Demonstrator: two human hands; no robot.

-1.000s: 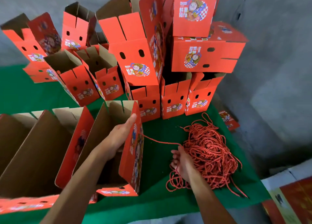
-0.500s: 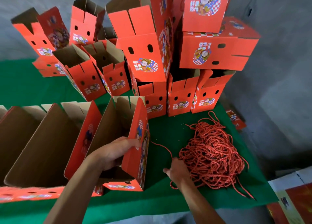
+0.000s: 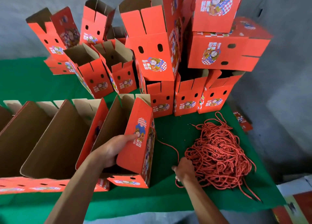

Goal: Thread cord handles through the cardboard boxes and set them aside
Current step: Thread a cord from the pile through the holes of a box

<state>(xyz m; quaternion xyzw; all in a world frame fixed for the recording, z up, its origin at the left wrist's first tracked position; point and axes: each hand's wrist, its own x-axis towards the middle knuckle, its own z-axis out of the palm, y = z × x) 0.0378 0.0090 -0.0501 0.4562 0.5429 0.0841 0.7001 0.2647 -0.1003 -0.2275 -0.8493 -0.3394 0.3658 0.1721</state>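
While the left hand (image 3: 111, 152) grips it, an open red box (image 3: 136, 139), contents unseen; right hand (image 3: 184, 170) gripping cord (image 3: 168, 146).

A red box (image 3: 135, 144) with a cartoon picture on its side stands open on the green table cloth, leaning a bit to the left. It is brown inside. More open boxes (image 3: 55, 136) sit in a row just to its left. One thin red cord (image 3: 168, 146) runs from the side of the red box down toward a big messy heap of red cords (image 3: 219, 154) lying to its right. Behind them, many red boxes with two dark holes each are stacked (image 3: 152, 51) in a tall pile, some upright and some tipped.
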